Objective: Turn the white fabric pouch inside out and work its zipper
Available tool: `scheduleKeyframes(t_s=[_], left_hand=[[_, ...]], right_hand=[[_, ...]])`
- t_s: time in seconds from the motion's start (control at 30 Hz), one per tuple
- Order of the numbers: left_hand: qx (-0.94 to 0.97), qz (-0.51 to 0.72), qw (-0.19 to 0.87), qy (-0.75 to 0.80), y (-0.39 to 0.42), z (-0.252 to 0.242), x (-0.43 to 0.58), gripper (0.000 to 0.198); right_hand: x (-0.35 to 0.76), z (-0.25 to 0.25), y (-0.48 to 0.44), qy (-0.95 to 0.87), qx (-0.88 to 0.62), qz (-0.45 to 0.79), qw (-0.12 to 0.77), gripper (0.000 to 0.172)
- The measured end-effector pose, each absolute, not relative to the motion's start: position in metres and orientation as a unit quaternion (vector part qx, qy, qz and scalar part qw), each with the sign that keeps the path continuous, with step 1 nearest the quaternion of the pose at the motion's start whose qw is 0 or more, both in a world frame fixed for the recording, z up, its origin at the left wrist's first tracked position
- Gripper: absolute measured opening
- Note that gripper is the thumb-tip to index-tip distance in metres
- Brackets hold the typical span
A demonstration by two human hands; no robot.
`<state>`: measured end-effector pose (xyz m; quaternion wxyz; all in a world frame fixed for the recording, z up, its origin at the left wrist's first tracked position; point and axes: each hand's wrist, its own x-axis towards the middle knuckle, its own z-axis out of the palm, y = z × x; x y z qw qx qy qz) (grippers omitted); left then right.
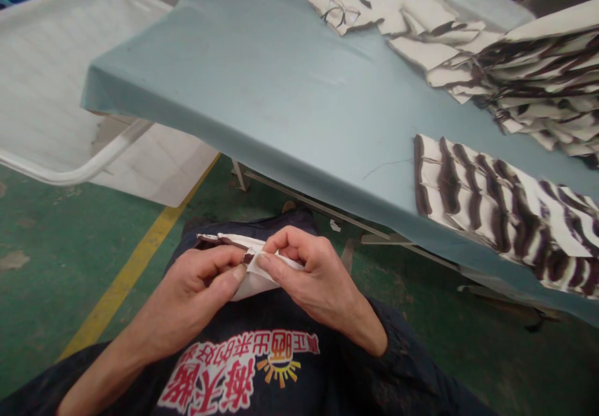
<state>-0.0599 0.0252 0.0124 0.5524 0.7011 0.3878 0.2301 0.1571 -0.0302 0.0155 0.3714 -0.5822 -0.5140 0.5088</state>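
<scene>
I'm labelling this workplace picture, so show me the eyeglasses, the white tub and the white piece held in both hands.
Eyeglasses (350, 15): head view, on the right-hand lens as pictured.
White tub (115, 151): head view, on its near rim.
White piece (255, 284): head view, on its lower pale face.

Two hands (199, 291) (318, 272) and one held piece (256, 283) are before one table (262, 91). On it lies one pair of glasses (343, 13)

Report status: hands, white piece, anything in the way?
Left hand, right hand: both pinching white piece. Piece partly hidden by them. Table ahead, untouched; nothing seen in the way.
</scene>
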Motion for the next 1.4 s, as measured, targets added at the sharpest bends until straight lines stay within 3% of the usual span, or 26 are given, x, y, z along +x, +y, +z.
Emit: scheduleKeyframes(t_s=[0.43, 0.83, 1.4], left_hand=[[0.687, 0.224, 0.570, 0.392, 0.028, 0.012, -0.062, 0.035], [0.619, 0.191, 0.643, 0.409, 0.029, 0.002, -0.064, 0.032], [0.637, 0.180, 0.608, 0.439, 0.033, 0.003, -0.063, 0.033]], right_hand=[[0.158, 0.015, -0.026, -0.515, -0.579, 0.530, 0.344, 0.019], [0.168, 0.009, -0.010, -0.485, -0.511, 0.635, 0.317, 0.025], [0.153, -0.005, -0.022, -0.565, -0.588, 0.483, 0.318, 0.016]])
